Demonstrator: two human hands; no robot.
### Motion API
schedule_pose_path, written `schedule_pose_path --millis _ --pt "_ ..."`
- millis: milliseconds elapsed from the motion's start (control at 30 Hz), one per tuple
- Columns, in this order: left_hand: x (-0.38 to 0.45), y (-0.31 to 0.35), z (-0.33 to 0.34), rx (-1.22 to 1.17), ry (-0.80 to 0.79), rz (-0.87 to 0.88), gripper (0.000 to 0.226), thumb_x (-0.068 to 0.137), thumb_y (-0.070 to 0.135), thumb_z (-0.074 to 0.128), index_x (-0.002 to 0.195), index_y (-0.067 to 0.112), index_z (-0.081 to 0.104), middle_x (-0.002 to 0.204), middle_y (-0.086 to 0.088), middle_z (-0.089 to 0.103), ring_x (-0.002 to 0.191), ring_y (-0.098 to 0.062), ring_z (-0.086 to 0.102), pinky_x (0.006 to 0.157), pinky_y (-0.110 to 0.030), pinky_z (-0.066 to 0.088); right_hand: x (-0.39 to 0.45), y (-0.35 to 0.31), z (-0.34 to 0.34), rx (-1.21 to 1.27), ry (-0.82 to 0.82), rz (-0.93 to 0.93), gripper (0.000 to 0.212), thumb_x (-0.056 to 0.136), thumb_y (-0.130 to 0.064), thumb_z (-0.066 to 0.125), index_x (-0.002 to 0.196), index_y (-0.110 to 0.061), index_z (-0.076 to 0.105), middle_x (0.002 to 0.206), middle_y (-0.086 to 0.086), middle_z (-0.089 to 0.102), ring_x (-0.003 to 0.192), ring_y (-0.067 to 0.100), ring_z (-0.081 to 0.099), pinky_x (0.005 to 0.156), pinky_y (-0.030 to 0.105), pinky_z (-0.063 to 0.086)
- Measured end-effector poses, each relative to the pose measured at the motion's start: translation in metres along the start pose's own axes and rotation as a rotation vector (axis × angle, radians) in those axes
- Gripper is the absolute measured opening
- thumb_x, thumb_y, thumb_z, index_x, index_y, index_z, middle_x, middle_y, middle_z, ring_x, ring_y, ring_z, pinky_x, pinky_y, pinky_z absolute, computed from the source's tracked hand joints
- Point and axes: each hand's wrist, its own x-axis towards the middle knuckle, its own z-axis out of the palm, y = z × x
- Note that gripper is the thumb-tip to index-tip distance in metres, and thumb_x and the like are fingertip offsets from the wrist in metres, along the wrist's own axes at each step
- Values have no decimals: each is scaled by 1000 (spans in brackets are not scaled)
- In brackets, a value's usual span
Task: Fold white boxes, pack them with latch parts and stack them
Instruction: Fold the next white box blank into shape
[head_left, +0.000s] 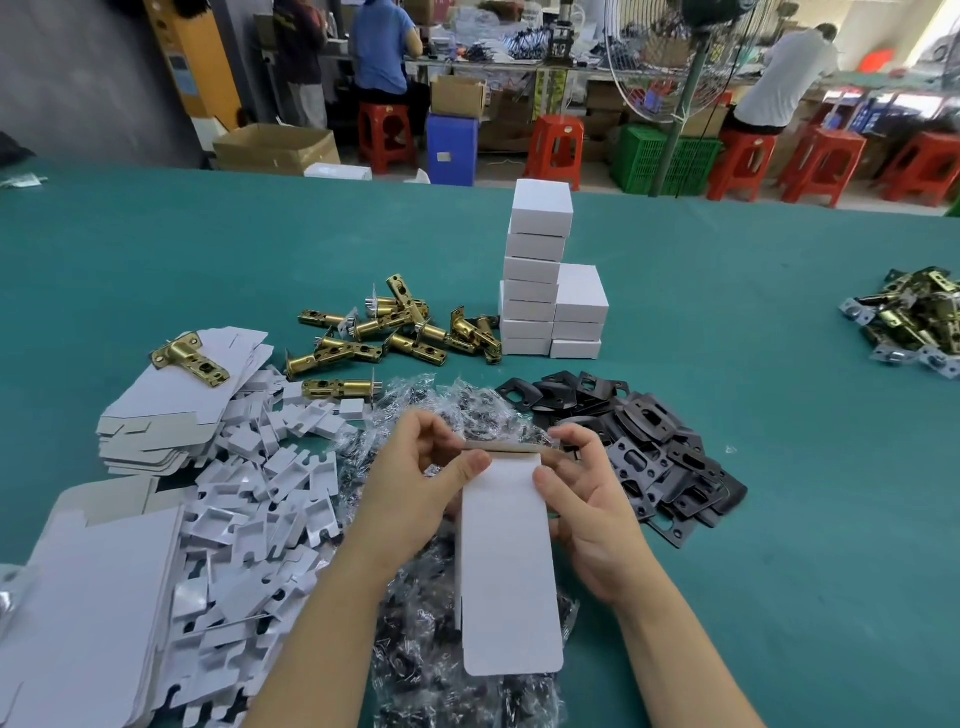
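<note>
Both grips grasp one white box blank (506, 561) at its top fold: left hand (415, 483) pinches the 10 o'clock corner, right hand (587, 509) the 2 o'clock corner, thumbs on the near face. The blank is held above the bagged parts (441, 649) at desk centre. Judged light, thin card, easily creased; best held beside the score lines. Fingers behind appear curled; view partly hidden. Finished box stack (540, 280) stands at 12 o'clock.

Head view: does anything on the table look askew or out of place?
Yes. One brass latch lies alone on the pile of flat box blanks, apart from the main latch heap. The tall box stack is uneven, its top box overhanging slightly to the right.
</note>
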Motion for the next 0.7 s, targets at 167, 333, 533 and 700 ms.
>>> schedule_pose_path --millis 167,333,533,700 --pt "0 1 -1 24 -56 9 14 82 31 78 85 35 66 83 8 69 73 -10 70 48 -27 56 -2 -1 -1 -84 4 18 26 89 -25 68 115 -27 73 114 2 71 96 21 71 66 34 61" --pt "0 2 -3 26 -121 -33 9 89 38 72 85 30 68 78 7 70 65 -11 70 50 -27 55 -3 -2 -1 -128 15 13 23 91 -23 68 113 -22 74 107 2 73 90 18 71 62 28 59" --pt "2 3 -2 14 -260 -254 73 73 94 41 97 32 73 86 -5 75 71 -15 69 60 -26 51 -5 -3 -3 -125 -34 23 25 93 -20 68 117 -18 75 100 3 74 78 9 69 57 20 54" --pt "-1 1 -2 88 -340 -174 22 101 48 55 110 41 74 94 1 75 85 -18 69 76 -31 51 -5 -5 -2 -157 -12 4 27 88 -28 73 115 -23 77 120 1 72 90 18 71 64 27 58"
